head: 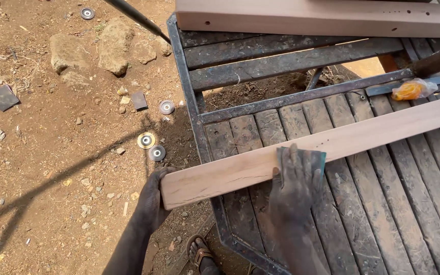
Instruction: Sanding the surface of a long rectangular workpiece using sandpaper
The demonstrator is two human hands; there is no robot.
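A long pale wooden board (322,147) was laid slantwise across a slatted workbench (383,214) with a metal frame, its near end jutting past the bench edge. That end was gripped by the left hand (154,196), fingers curled around it. A sheet of sandpaper (301,158) was pressed flat onto the board's top by the right hand (296,191), fingers spread. A second board (322,18) was seen at the bench's far side, grinding discs (151,145) on the dirt.
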